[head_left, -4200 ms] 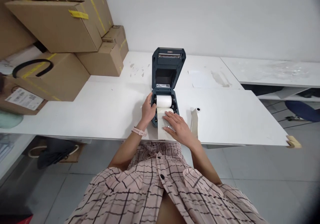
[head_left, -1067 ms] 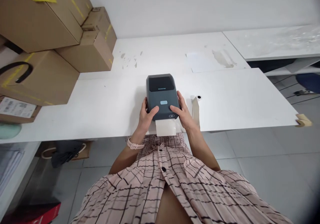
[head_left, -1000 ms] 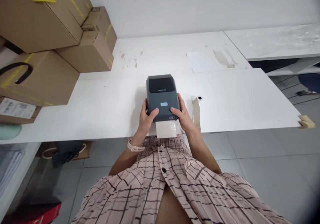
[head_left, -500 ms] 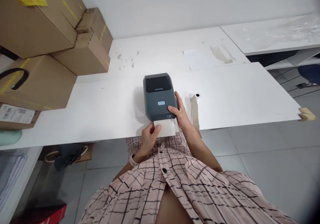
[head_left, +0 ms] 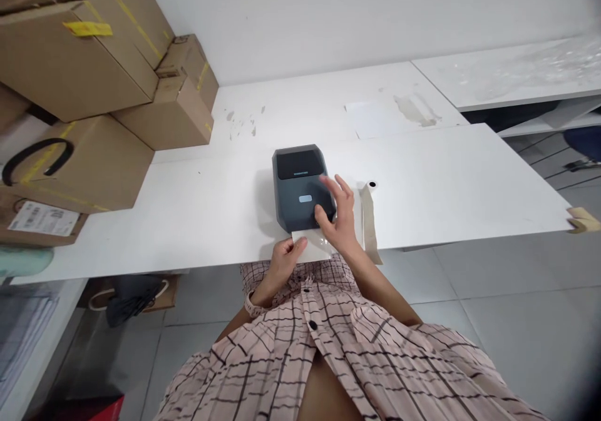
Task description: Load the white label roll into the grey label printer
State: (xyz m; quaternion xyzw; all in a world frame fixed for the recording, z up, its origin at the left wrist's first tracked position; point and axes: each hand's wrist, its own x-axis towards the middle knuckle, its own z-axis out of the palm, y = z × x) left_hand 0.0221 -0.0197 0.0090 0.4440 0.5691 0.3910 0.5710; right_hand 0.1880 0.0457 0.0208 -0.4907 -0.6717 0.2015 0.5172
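While the printer (head_left: pixel 300 186) sits lid-down near the front edge of the white tabletop (head_left: pixel 446 177), a strip of label paper (head_left: pixel 310 248) juts from its front slot and lies over that edge. Left hand (head_left: pixel 284 259): fingers pinched on the paper's left corner. Right hand (head_left: pixel 339 216): fingers spread and released, with the thumb against the printer's front right corner and the palm above the tabletop. A beige paper strip (head_left: pixel 369 221) lies just right of that hand, running to the tabletop's edge. Cardboard boxes (head_left: pixel 94 96) are stacked at the left rear, well apart from the printer.
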